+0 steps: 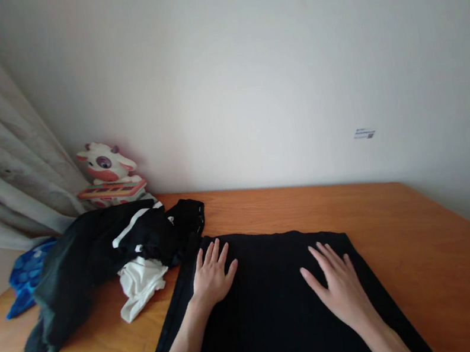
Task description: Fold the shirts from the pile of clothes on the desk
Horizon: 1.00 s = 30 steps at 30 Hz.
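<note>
The black cloth (275, 307) is lying flat at the near middle of the wooden table (449, 272). The left hand (211, 277) is resting on its far left part, the right hand (340, 284) on or just over its far right, both spread, grasping nothing. Levelling it well probably means pressing lightly outward with flat palms. Farther left, a clothes pile (82, 261) is lying before a cow toy (109, 172).

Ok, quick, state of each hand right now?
Left hand: open, palm down over the black garment, holding nothing.
Right hand: open, over the same garment, holding nothing.
</note>
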{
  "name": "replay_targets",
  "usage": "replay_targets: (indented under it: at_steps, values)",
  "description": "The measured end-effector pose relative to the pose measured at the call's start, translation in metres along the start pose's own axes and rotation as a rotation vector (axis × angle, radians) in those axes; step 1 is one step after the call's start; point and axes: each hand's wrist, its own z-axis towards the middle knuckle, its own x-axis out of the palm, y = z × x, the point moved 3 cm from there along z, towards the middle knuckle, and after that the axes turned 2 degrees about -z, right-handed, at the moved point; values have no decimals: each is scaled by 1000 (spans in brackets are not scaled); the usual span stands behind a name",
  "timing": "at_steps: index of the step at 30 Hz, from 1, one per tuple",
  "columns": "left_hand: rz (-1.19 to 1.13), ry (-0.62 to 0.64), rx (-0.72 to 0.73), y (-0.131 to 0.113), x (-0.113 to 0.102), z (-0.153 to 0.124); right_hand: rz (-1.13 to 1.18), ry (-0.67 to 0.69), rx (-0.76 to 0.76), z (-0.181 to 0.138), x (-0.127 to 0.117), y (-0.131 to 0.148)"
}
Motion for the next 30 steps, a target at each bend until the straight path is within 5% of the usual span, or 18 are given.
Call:
replay_targets:
  at_steps: [6, 12, 18, 30]
  values:
    - [-9, -16, 1, 1, 0, -2, 216, 284, -257, 26, 21, 119]
    - [-26, -44, 17, 1, 1, -4, 64, 395, -185, 28, 40, 130]
    - [-37, -31, 10, 2, 1, -3, -6, 404, -125, 35, 37, 94]
    - [3, -1, 15, 4, 3, -1, -204, 261, 172, 24, 22, -69]
